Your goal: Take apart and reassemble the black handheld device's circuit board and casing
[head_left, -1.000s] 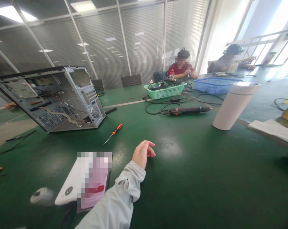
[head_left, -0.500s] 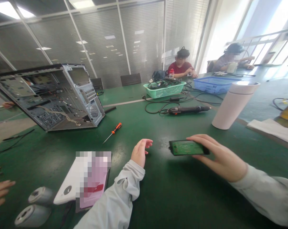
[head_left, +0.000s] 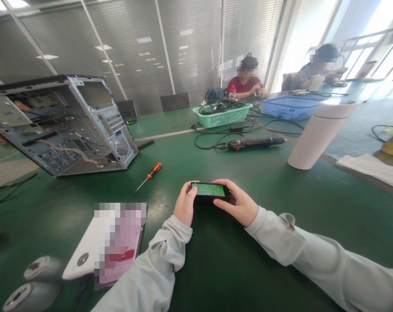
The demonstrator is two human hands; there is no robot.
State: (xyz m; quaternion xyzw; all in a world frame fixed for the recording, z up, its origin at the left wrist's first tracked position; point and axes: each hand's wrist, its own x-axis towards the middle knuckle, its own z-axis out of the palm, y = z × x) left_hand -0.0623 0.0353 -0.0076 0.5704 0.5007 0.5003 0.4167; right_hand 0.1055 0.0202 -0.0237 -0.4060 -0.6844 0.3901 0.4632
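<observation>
A small black case with a green circuit board (head_left: 209,189) in it is held just above the green table (head_left: 261,268), board side up. My left hand (head_left: 185,203) grips its left end, the thumb on the board's edge. Around its right end are the thumb and fingers of my right hand (head_left: 238,203). An orange and black screwdriver (head_left: 154,170) lies to the left, beyond my left hand. Farther off, a black electric screwdriver (head_left: 251,143) with a cable rests on the table.
An open computer case (head_left: 86,130) stands at the left. Nearer are a white and pink object (head_left: 82,251) and two grey cylinders (head_left: 29,297). A pale tumbler (head_left: 319,134), green basket (head_left: 224,116) and blue basket (head_left: 290,108) stand beyond. Two people sit at the back; another person's hand shows at the left edge.
My right hand has brought the black case leftward to my left hand, which has closed on its left end. The other person's hand at the left edge has mostly left the view.
</observation>
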